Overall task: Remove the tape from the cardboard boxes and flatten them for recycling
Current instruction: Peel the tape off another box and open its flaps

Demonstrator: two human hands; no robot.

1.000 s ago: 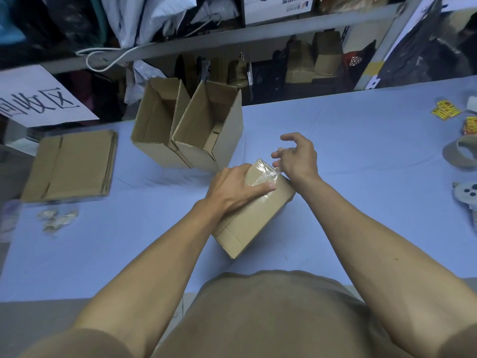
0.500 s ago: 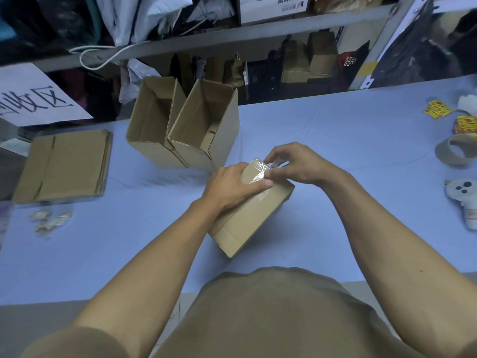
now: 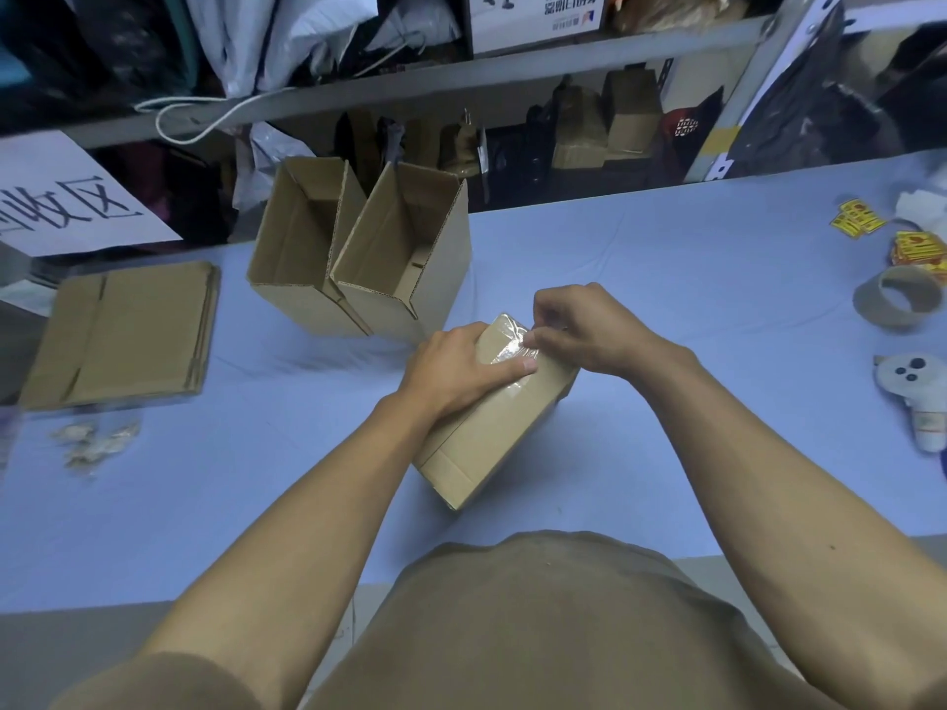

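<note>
Nearest to the person, on the blue table (image 3: pixel 666 279), lies the sealed cardboard box (image 3: pixel 492 438). Its long axis runs diagonal: near end points down-left toward the body, far end goes up-right toward the hands. The clear tape (image 3: pixel 512 345) covers the far end & shines there.

The left hand (image 3: pixel 461 371) lies flat over the box top, fingers fairly straight, thumb pressing beside the tape; it holds the box down. The right hand (image 3: pixel 584 325) has fingers curled at the far corner and seems to pinch the tape edge betw. thumb & fingertips, but the exact contact is small, so I can't be fully sure.

For doing this step well, I think: keep the left hand pressing firm so the box doesn't slide, lift the tape end first w/ a nail, then pull low and along the seam, not straight up, so the tape comes in one strip & the cardboard skin doesn't tear.

Farther away, two open boxes (image 3: pixel 369 258) stand touching each other, openings up. Left of them is a stack of flattened boxes (image 3: pixel 123 330), w/ crumpled tape bits (image 3: pixel 92 443) near it. At right edge, well apart, sits an empty tape core (image 3: pixel 897 299).
</note>
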